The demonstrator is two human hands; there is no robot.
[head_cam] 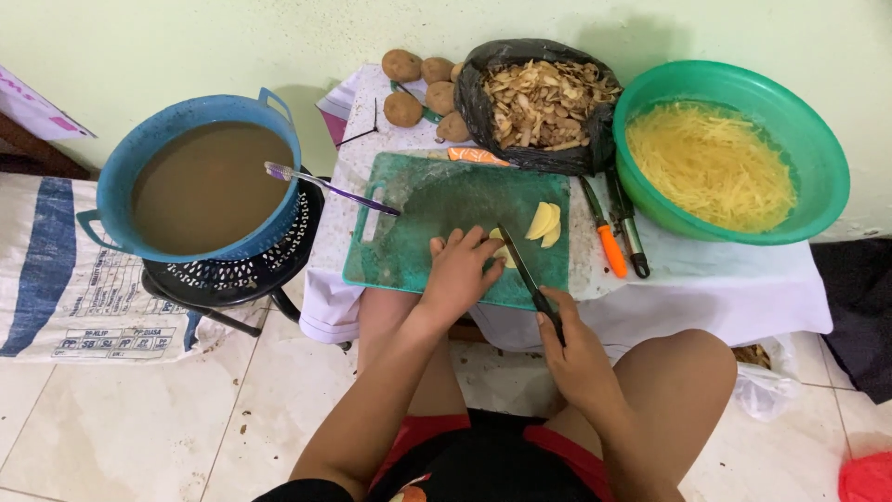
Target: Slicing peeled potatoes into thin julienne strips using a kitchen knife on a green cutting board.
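Note:
A green cutting board (418,232) lies on a small white-covered table. My left hand (460,274) presses down on a peeled potato piece (503,254) near the board's front edge. My right hand (578,349) grips the black handle of a kitchen knife (522,268), its blade resting against the potato beside my left fingers. A few cut potato slices (544,222) lean together just beyond the blade.
A green bowl (818,158) of shredded potato stands at the right. A black bag (474,102) holds peelings, with whole potatoes (420,88) behind the board. An orange-handled peeler (609,244) and another tool (632,237) lie right of it. A blue basin (121,167) of brown water sits left.

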